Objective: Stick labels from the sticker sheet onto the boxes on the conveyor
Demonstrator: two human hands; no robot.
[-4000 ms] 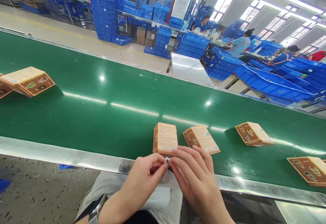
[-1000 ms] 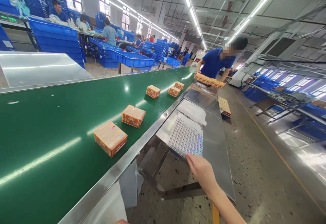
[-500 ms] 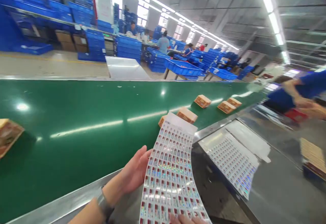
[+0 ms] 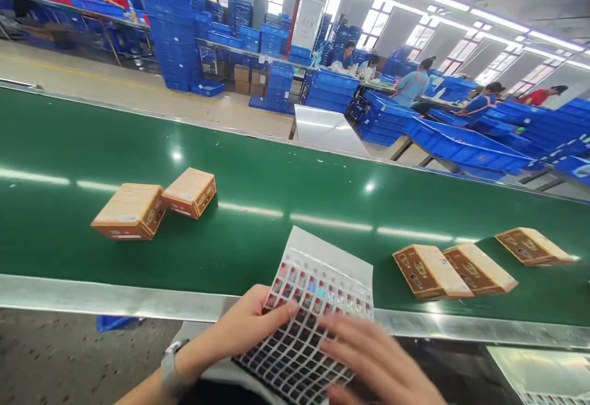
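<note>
My left hand (image 4: pixel 251 325) grips the left side of a sheet of stickers (image 4: pixel 329 257), thumb on top and fingers underneath. The sheet has a white blank strip at its far end and rows of small shiny red-and-silver stickers. Its nearer part looks dark in a white grid. Over the right part of the sheet is my right hand (image 4: pixel 373 356), smeared by motion, fingers stretched out and apart; whether it touches the sheet I cannot tell. Beyond, on the green conveyor belt, lie brown-and-cream boxes: a large box (image 4: pixel 129 205) and another box (image 4: pixel 190 190) on the left.
To the right on the belt are a box (image 4: pixel 431 270), a second touching it, and a third box (image 4: pixel 534 245) farther off. The metal rail (image 4: pixel 115 297) edges the belt. Another sticker sheet (image 4: pixel 553 397) shows at bottom right. Blue crates (image 4: pixel 170 30) and several people are beyond.
The view has swung from the side table back to the belt. A sticker sheet has come into my hands, now closer to me and tilted. Boxes on the belt have shifted in view.
</note>
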